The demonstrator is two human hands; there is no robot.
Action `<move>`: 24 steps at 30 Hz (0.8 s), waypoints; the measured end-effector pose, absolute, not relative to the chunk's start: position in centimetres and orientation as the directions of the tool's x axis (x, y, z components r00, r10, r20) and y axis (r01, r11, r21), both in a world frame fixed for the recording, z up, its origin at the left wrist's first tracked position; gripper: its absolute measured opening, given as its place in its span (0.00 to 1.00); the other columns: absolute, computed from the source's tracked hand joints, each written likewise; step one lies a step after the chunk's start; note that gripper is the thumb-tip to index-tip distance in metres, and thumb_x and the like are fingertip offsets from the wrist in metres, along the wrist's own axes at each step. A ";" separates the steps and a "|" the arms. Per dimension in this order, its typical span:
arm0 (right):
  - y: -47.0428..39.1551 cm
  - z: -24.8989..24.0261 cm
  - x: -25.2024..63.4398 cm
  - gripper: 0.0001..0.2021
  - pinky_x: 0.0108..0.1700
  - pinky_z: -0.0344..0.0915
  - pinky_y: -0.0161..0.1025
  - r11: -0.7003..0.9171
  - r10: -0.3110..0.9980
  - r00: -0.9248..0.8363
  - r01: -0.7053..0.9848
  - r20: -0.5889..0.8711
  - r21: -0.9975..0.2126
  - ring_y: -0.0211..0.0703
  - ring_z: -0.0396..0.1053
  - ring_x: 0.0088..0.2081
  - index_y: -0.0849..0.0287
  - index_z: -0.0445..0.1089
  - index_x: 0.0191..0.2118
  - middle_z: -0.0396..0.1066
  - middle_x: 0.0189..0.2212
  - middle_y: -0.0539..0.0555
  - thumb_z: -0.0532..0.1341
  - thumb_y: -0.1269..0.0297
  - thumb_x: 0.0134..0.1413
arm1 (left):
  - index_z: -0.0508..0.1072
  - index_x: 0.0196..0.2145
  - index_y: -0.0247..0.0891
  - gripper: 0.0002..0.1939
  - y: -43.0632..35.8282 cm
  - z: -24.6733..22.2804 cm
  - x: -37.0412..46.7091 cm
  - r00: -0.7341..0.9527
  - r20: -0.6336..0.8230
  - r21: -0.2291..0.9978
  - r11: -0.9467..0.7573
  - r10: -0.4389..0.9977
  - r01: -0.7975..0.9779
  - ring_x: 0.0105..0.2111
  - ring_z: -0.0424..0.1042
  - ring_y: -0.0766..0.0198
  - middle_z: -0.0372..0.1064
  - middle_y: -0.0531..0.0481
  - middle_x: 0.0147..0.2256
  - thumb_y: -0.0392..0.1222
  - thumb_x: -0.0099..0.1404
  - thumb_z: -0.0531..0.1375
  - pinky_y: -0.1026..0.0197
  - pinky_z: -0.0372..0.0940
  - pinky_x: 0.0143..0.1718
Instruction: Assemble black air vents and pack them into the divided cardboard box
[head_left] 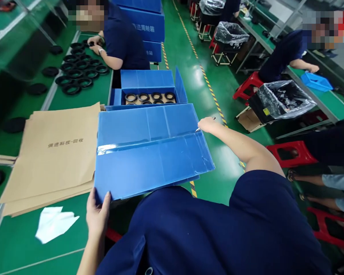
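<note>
Two blue corrugated boxes (149, 149) in front, one closed, one open (149, 86); a brown cardboard-sheet stack (57, 152); one white paper scrap (54, 223); two plastic-lined bins (281, 101); four red stools (292, 152).

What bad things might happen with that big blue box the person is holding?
The blue box juts past the table edge, steadied only by the left hand at one corner and the right hand at the far one, so it may tip. Sliding it could also push the brown paper sheets askew, or bump the open box of black rings behind.
</note>
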State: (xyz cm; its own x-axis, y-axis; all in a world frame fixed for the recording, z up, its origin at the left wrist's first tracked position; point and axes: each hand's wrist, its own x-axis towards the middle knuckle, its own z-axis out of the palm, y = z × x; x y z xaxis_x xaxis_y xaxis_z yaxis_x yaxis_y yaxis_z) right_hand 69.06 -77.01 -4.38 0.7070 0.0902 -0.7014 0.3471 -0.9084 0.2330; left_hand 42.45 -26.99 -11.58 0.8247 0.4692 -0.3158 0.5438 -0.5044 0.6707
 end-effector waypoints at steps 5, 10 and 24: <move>-81.0 -3.8 68.2 0.16 0.53 0.68 0.46 -0.924 0.006 0.745 0.259 -0.667 0.281 0.58 0.75 0.55 0.64 0.79 0.48 0.78 0.46 0.69 0.57 0.79 0.60 | 0.58 0.71 0.35 0.47 -28.1 -10.1 43.2 0.764 -0.393 0.591 -0.495 0.512 0.637 0.65 0.63 0.39 0.60 0.37 0.67 0.63 0.62 0.61 0.40 0.57 0.68; -85.5 -3.5 67.4 0.15 0.52 0.67 0.42 -0.945 -0.074 0.808 0.130 -0.584 0.299 0.54 0.75 0.53 0.67 0.78 0.51 0.76 0.50 0.71 0.58 0.74 0.64 | 0.59 0.70 0.37 0.47 -28.3 -10.8 43.4 0.734 -0.365 0.560 -0.495 0.572 0.664 0.64 0.64 0.38 0.60 0.37 0.67 0.65 0.60 0.61 0.37 0.57 0.68; -85.5 -7.9 61.6 0.18 0.32 0.60 0.29 -0.938 -0.083 0.848 -0.244 -0.523 -0.246 0.36 0.74 0.32 0.52 0.76 0.56 0.79 0.36 0.49 0.55 0.67 0.67 | 0.64 0.66 0.46 0.42 -29.5 -12.4 44.0 0.668 -0.262 0.534 -0.472 0.696 0.701 0.61 0.68 0.42 0.66 0.46 0.64 0.64 0.57 0.63 0.39 0.63 0.65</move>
